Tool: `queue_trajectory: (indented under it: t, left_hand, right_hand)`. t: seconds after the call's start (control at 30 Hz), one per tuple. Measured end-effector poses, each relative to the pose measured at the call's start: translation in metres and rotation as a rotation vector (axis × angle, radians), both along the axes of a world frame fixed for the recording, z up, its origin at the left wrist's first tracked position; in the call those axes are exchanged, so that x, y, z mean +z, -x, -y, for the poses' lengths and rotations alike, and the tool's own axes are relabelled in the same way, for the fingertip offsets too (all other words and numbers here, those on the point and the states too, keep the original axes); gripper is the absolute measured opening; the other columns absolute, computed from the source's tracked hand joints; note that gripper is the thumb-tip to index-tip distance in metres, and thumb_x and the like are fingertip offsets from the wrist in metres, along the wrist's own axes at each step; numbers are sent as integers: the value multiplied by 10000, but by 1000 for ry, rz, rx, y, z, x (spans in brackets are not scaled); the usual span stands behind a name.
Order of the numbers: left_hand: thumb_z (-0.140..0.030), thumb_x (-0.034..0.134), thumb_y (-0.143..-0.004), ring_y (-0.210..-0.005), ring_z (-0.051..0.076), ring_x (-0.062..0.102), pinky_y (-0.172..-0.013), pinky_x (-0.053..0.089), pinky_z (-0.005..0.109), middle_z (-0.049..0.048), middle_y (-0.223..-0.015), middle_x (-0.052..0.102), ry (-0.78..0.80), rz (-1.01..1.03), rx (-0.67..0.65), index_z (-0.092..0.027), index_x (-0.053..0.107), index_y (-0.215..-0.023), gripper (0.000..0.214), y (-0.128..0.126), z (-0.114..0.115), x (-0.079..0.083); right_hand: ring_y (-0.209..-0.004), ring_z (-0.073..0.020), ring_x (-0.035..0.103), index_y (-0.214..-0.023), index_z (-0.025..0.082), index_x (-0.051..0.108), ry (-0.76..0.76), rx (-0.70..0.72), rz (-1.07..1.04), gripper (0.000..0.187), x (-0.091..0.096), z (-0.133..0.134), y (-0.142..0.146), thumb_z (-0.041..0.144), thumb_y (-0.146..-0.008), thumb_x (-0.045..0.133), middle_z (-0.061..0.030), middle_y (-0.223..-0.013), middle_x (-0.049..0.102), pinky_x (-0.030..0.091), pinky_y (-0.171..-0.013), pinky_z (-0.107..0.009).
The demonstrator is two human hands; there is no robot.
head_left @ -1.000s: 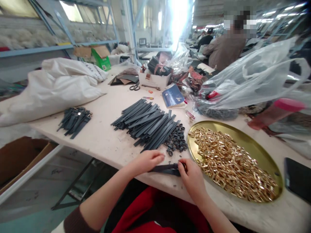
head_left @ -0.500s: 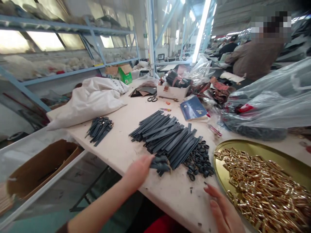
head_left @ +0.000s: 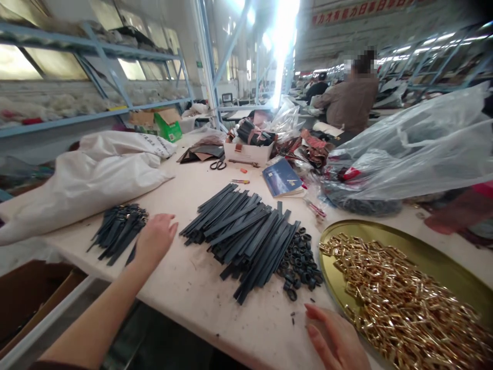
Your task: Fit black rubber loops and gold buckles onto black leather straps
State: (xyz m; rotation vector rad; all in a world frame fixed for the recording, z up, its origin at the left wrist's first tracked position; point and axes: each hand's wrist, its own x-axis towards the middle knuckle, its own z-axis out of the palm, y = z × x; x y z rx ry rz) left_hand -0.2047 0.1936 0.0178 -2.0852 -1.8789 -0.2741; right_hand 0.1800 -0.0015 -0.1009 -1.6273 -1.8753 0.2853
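My left hand (head_left: 156, 241) is beside a small pile of dark straps with metal buckles (head_left: 120, 226) at the left of the table. Its fingers are loosely spread, and nothing shows in them; a dark strap end pokes out below the wrist side. My right hand (head_left: 333, 336) rests near the table's front edge by the gold tray (head_left: 419, 241), thumb and fingers apart. Between the hands lies a large heap of flat dark strips (head_left: 242, 231), with small dark loops (head_left: 300, 264) at its right. Gold buckles (head_left: 408, 298) fill much of the tray.
A white sack (head_left: 100, 169) lies along the left side. At the back are scissors (head_left: 218, 165), a cutter knife (head_left: 241, 181), a blue booklet (head_left: 282, 177) and a white box (head_left: 246, 153). Plastic bags (head_left: 416, 149) bulge at the right. A person (head_left: 346, 100) sits farther off.
My left hand has moved left from the strip heap to the small strap pile, and its fingers have loosened. The right hand stays beside the tray. The view has shifted right.
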Motion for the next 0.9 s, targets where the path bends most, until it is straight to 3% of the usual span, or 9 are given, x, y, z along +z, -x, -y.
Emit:
queue_trajectory:
  t: [0.1, 0.23, 0.4, 0.5, 0.53, 0.6, 0.73, 0.8, 0.9]
  left_hand:
    - [-337, 306, -893, -875, 170, 565, -783, 408, 258, 58, -958, 606, 139, 74, -328, -188, 579, -981, 324, -92, -2, 11]
    - [-370, 452, -834, -841, 206, 575, -706, 413, 282, 87, -891, 605, 226, -18, -301, -152, 605, -882, 271, -170, -10, 3]
    - [-266, 472, -822, -811, 218, 574, -681, 402, 301, 97, -847, 604, 217, -67, -286, -131, 595, -864, 188, -183, -9, 6]
    - [-243, 418, -854, -893, 232, 540, -752, 377, 340, 97, -911, 595, 179, -109, -358, -161, 592, -898, 198, -187, 22, 25]
    - [-233, 404, -863, -937, 229, 519, -792, 358, 350, 86, -953, 589, 162, -120, -417, -185, 588, -918, 198, -190, 39, 30]
    - [-219, 416, -864, -967, 219, 496, -828, 335, 361, 65, -996, 585, 141, -144, -718, -215, 575, -942, 177, -195, 80, 34]
    - [-183, 408, -866, -897, 182, 522, -818, 366, 336, 46, -932, 604, 255, -70, -1122, -211, 556, -993, 197, -201, 147, 12]
    - [-192, 407, -863, -1002, 199, 501, -874, 366, 349, 67, -1054, 579, 262, 206, -1056, -214, 552, -1025, 219, -203, 161, -7]
    - [-236, 417, -849, -1106, 228, 468, -877, 407, 371, 124, -1231, 479, 406, 863, -625, -183, 472, -1152, 312, -213, 161, -27]
  right_hand:
    - [-886, -259, 621, -1032, 220, 588, 21, -29, -40, 295, 8, 0, 6, 389, -812, 485, -86, -968, 670, 503, -743, -409]
    - [-898, -249, 597, -1013, 208, 587, 52, -64, -127, 274, 15, 3, 10, 374, -828, 472, -81, -947, 661, 473, -779, -415]
    - [-888, -245, 578, -964, 202, 612, 70, -61, -257, 232, 21, 4, 11, 334, -827, 478, -78, -919, 655, 430, -803, -419]
    - [-881, -233, 571, -963, 192, 611, 76, -100, -473, 283, 27, 5, 9, 385, -840, 445, -83, -912, 645, 426, -797, -393]
    - [-840, -217, 575, -974, 183, 604, 93, -117, -588, 332, 30, 6, 9, 419, -854, 403, -84, -899, 641, 443, -750, -363]
    - [-680, -171, 561, -987, 165, 585, 191, -89, -829, 445, 40, 11, 9, 492, -869, 307, -72, -823, 629, 443, -587, -292]
    - [-475, -89, 400, -738, 162, 547, 541, 178, -1064, 411, 61, 24, 15, 555, -793, 441, 27, -565, 491, 312, -438, -211]
    - [-466, -74, 351, -663, 174, 482, 638, 185, -1103, 377, 66, 30, 20, 539, -749, 522, 62, -522, 401, 284, -432, -197]
    - [-487, -77, 349, -668, 180, 456, 652, 108, -1076, 352, 62, 38, 29, 516, -761, 509, 63, -543, 391, 288, -440, -196]
